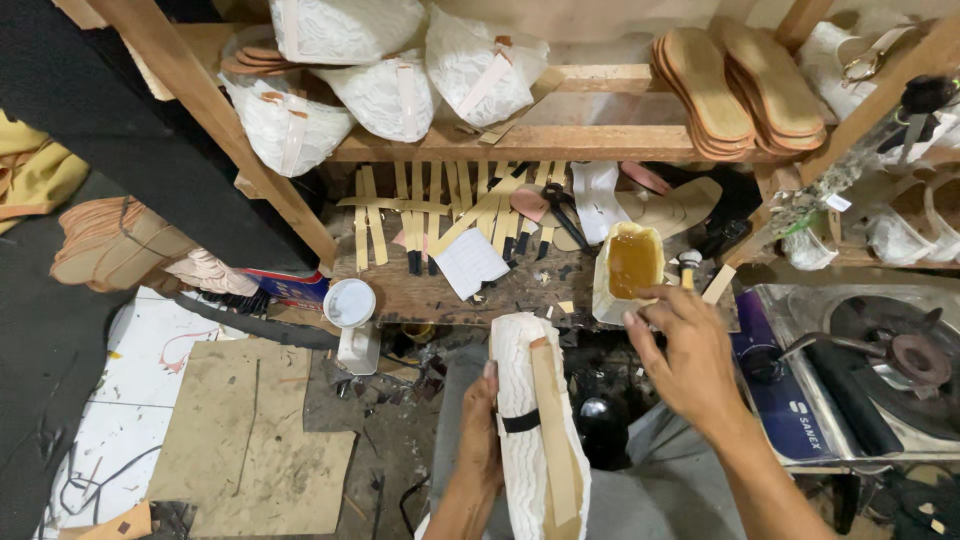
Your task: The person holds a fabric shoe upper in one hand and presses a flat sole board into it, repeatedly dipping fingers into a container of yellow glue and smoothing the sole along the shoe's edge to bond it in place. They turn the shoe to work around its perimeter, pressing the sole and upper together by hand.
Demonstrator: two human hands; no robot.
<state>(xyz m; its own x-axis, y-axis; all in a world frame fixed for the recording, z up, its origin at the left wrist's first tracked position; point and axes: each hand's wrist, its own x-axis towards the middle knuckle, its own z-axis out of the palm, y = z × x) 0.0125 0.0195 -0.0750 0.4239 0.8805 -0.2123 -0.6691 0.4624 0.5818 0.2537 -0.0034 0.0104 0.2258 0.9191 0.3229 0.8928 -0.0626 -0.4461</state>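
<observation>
— Any packages or labels here?
— A blue-and-red box [290, 287] lies under the slanted wooden beam, left of the bench. A small white tag [838, 203] hangs among the clutter on the right.

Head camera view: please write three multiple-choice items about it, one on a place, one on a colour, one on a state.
1. Where does the white cut-open plastic glue container stand?
A. workbench
B. stove
C. floor

2. What colour is the liquid glue inside?
A. blue
B. amber
C. black

3. How is the white textured shoe form with a tan strip held?
A. lying free
B. hanging
C. gripped by the left hand

Key: 1 A, it sits on the dark wooden workbench; 2 B, it looks honey-amber; 3 C, fingers wrap its side, while the right hand reaches the container.
</observation>
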